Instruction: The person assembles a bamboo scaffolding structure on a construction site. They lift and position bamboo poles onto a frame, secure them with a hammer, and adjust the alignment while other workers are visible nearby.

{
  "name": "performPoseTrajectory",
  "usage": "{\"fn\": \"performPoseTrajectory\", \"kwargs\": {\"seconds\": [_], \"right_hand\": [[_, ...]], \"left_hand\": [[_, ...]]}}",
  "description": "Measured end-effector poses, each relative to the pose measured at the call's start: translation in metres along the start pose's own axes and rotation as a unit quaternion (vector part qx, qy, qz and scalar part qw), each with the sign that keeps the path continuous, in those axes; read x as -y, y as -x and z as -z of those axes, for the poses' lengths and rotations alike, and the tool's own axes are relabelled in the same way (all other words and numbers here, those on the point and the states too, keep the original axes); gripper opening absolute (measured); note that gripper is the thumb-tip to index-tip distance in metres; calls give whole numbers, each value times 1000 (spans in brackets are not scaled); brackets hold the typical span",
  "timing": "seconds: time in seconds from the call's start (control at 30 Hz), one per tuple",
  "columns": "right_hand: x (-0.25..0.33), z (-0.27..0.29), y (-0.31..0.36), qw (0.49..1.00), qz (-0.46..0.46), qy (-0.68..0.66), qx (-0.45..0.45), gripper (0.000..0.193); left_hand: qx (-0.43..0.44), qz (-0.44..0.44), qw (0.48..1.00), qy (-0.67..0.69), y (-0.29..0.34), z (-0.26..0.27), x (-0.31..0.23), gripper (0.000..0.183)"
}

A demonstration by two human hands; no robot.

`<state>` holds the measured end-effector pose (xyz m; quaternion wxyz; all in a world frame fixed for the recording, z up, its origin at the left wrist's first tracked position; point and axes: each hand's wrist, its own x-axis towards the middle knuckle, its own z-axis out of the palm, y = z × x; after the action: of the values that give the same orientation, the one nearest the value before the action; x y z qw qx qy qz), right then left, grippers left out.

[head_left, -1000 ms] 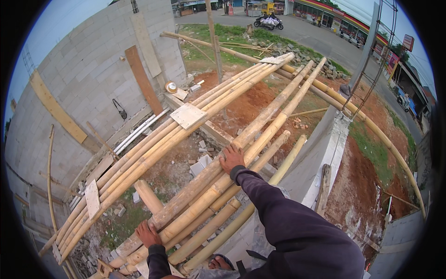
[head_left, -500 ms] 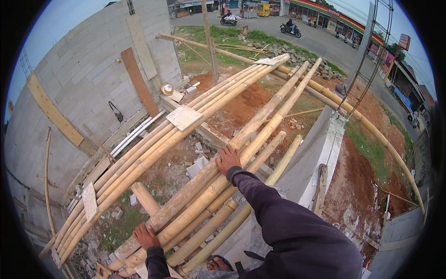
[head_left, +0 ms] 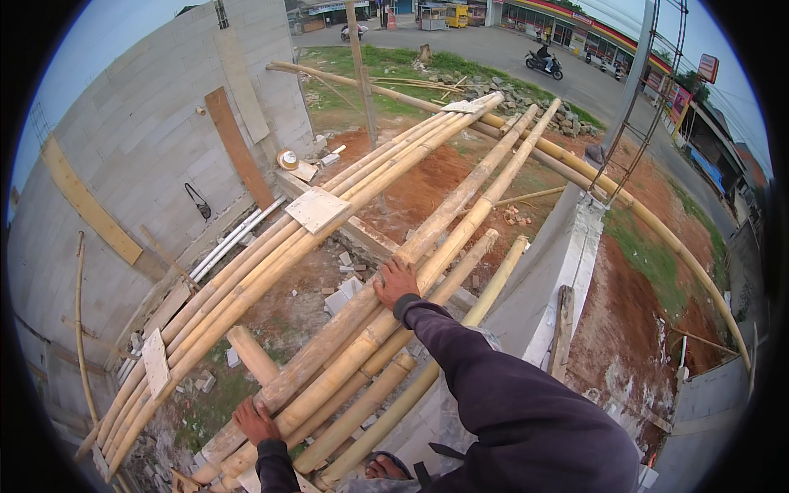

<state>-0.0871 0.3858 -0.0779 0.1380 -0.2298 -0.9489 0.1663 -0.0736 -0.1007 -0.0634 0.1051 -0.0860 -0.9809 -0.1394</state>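
My right hand [head_left: 396,281] lies over a thick, weathered bamboo pole [head_left: 329,331], its fingers curled onto the far side. Lower down the same pole, my left hand [head_left: 256,421] grips it near a short crosswise bamboo piece [head_left: 254,355]. Right beside this pole runs a smoother yellow bamboo pole [head_left: 362,339], passing under my right wrist. More bamboo poles [head_left: 378,403] lie alongside, nearer my body. My bare toes [head_left: 383,467] show at the bottom edge, among the poles.
To the left, a bundle of bamboo poles [head_left: 246,304] carries several small boards [head_left: 317,210]. A block wall [head_left: 156,107] rises behind it. On the right stand a concrete wall top [head_left: 575,271] and tied rebar [head_left: 649,107]. Rubble and soil lie well below.
The view has shifted slightly. A motorcycle on the road has moved right. Both my hands stay at about the same places on the pole.
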Motion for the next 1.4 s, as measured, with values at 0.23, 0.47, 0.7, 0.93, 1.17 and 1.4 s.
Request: {"fn": "performPoseTrajectory", "kwargs": {"seconds": [0.23, 0.47, 0.7, 0.93, 1.17, 1.4], "right_hand": [[-3, -2, 1, 1000, 3, -18, -14, 46], [0, 3, 2, 1000, 8, -26, -11, 46], [0, 4, 1, 1000, -7, -3, 23, 50], [1, 5, 0, 999, -4, 3, 35, 49], [0, 1, 1, 1000, 1, 4, 10, 48], [-1, -1, 0, 1000, 1, -11, -1, 48]], "left_hand": [[-32, -31, 999, -13, -3, -9, 6, 39], [-34, -38, 999, -15, -2, -10, 10, 37], [-43, -37, 998, -18, -1, -12, 11, 37], [-22, -23, 999, -16, 0, -8, 8, 40], [-19, -13, 999, -24, 0, -10, 9, 41], [-18, -12, 999, -33, 0, -10, 9, 41]]}}
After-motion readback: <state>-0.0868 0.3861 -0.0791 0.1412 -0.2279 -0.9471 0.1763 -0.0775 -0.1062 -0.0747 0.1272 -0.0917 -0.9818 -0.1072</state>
